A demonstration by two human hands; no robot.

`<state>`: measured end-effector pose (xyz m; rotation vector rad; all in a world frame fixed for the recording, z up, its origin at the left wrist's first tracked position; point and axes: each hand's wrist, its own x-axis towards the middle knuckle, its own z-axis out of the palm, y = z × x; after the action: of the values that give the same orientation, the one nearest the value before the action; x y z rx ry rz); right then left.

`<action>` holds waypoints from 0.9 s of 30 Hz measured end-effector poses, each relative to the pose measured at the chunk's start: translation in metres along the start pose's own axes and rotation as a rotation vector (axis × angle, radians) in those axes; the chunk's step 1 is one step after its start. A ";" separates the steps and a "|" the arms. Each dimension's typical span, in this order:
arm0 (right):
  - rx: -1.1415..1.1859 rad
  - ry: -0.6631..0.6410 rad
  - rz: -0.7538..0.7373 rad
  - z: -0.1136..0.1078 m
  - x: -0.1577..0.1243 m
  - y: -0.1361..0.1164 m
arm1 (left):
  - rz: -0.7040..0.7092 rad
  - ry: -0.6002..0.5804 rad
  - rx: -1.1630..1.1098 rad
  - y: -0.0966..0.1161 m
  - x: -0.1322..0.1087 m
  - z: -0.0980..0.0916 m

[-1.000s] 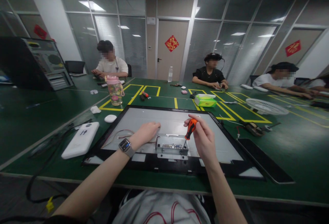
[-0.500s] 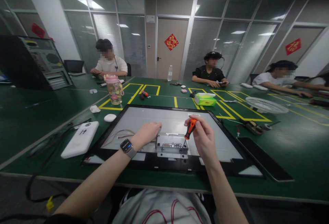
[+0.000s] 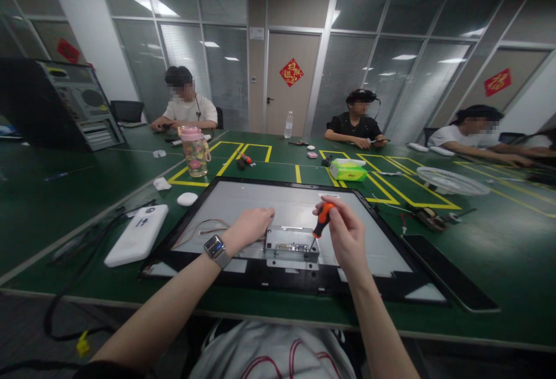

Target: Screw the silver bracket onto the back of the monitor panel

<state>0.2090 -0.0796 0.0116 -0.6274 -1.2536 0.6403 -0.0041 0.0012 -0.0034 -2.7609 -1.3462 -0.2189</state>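
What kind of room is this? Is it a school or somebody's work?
Probably a workplace: it looks like an office room used as a workshop. Glass partitions line the back, a computer case stands on the long green table, and the right hand holds a screwdriver.

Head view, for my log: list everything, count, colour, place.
table: 1, green, across view
panel: 1, grey, on table
metal box: 1, silver, on panel
screwdriver: 1, orange-black, at metal box
wires: several, brownish, on panel
slabs: 2, white left, black right of panel
bottles: 2, pink and clear, beyond panel
tissue pack: 1, green, beyond panel
round grille: 1, white, right
computer case: 1, black, left
signs: 3, red, background
people: 4, white/black tops, opposite
small items: several, mixed, scattered
watch: 1, grey, left wrist
left hand: 1, bare, near metal box
right hand: 1, bare, on screwdriver
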 end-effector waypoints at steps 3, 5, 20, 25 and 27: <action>0.059 -0.043 -0.002 0.001 0.000 -0.001 | 0.004 0.000 -0.002 0.000 0.000 0.000; 0.052 -0.067 -0.032 0.001 0.000 -0.002 | 0.005 -0.002 -0.003 0.000 0.000 0.000; -0.201 0.060 -0.088 0.005 0.000 -0.005 | 0.003 -0.012 -0.006 -0.001 0.001 0.001; -0.268 0.061 -0.094 0.004 -0.001 -0.005 | 0.011 -0.007 -0.008 -0.002 0.001 0.002; -0.241 0.060 -0.064 0.004 -0.001 -0.004 | 0.013 -0.005 -0.010 -0.002 0.001 0.002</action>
<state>0.2053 -0.0833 0.0147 -0.7964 -1.2997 0.4172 -0.0048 0.0030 -0.0052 -2.7792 -1.3315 -0.2183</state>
